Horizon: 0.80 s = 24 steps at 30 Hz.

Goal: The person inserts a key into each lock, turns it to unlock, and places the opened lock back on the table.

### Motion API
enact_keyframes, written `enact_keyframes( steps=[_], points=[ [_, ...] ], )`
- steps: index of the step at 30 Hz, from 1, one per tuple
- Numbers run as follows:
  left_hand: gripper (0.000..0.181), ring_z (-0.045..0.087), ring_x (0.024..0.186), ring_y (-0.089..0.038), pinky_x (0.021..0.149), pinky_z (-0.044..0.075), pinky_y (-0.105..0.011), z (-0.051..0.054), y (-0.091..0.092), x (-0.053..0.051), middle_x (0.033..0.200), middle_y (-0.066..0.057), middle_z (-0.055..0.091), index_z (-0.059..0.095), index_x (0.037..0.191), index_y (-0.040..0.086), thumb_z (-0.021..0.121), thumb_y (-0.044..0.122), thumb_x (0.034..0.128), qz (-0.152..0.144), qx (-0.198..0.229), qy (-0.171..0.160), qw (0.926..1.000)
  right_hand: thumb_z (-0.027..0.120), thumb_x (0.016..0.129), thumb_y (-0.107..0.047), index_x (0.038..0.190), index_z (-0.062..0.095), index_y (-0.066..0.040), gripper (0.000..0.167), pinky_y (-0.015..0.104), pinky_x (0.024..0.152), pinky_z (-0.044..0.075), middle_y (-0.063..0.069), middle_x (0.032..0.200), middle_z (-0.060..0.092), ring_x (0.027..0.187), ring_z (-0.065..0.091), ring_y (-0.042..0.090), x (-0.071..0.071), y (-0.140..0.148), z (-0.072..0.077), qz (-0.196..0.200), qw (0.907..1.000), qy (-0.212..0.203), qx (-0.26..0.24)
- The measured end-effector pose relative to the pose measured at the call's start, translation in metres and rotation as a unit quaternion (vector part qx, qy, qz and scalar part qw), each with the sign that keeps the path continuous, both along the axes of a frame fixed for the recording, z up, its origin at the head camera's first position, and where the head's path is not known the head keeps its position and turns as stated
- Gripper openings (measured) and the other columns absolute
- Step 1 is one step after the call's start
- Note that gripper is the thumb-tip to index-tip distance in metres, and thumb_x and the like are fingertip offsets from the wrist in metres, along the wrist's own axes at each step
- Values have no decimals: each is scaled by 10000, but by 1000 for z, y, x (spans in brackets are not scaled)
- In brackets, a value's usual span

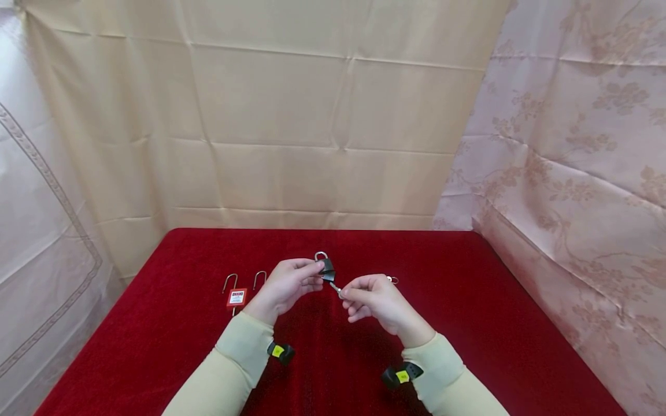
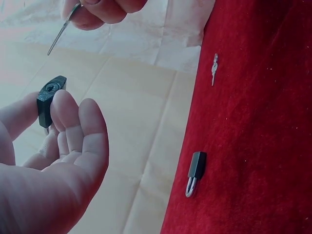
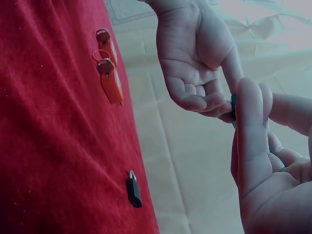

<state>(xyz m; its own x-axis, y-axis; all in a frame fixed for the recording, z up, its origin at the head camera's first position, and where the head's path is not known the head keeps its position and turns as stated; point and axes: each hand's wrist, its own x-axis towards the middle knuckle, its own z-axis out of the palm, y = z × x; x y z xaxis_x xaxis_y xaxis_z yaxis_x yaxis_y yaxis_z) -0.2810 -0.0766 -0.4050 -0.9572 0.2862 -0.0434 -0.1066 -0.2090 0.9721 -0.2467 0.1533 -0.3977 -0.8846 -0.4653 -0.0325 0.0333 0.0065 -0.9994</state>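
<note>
My left hand (image 1: 287,284) holds a small black padlock (image 2: 45,105) between thumb and fingers. Its keyhole end faces the right hand, while its shackle is mostly hidden by the fingers. My right hand (image 1: 376,299) pinches a thin silver key (image 2: 62,33) between thumb and index finger. The key's tip points toward the keyhole, with a gap between them in the left wrist view. Behind the left fingertips, a second black padlock (image 1: 326,264) lies on the red cloth, its silver shackle pointing away.
Left of the hands lies a red padlock (image 1: 236,298) with a white label. Beside it, a second red padlock (image 3: 112,87) has a key at its end. Beyond the right hand lies another small key (image 2: 214,72). Red cloth (image 1: 208,254) covers the table; curtains (image 1: 270,110) hang around it.
</note>
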Motion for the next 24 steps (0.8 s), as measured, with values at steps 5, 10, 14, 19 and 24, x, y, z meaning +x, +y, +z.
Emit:
enact_keyframes(
  steps=[5,10,14,19,24],
  points=[
    [260,683,788,-162,822,589,-371,-1,0,-1,890,-76,708,646,1115,-82,691,134,978,-31,2,-51,10000,688,950,-50,1007,679,111,172,344,637,614,116,796,662,618,621,120,2,-1,0,-61,9999,-25,-130],
    [268,695,796,-175,834,590,-378,0,0,0,901,-91,715,652,1118,-74,699,148,974,-125,-21,-92,9999,679,954,-34,989,688,64,105,363,668,617,115,810,691,635,653,129,1,-3,-3,-115,9991,-164,-377],
    [262,698,800,-189,831,591,-381,0,0,2,922,-130,714,661,1110,-65,704,152,971,-144,-45,-93,9998,679,948,-31,985,685,44,85,382,692,619,106,809,694,651,663,134,0,-5,-5,-210,9980,-299,-507],
    [228,681,787,-186,780,586,-349,1,1,2,908,-121,707,687,1082,-38,715,153,960,-104,-192,-90,9997,677,953,-38,987,690,23,71,391,714,618,107,814,699,670,677,144,0,-6,-6,-272,9971,-352,-625],
    [210,654,766,-171,734,561,-317,2,1,3,852,-54,692,700,1059,-27,722,154,954,-112,-300,-69,9995,677,958,-43,987,696,14,67,392,732,616,120,828,709,688,694,158,0,-8,-7,-269,9963,-458,-674]
  ],
)
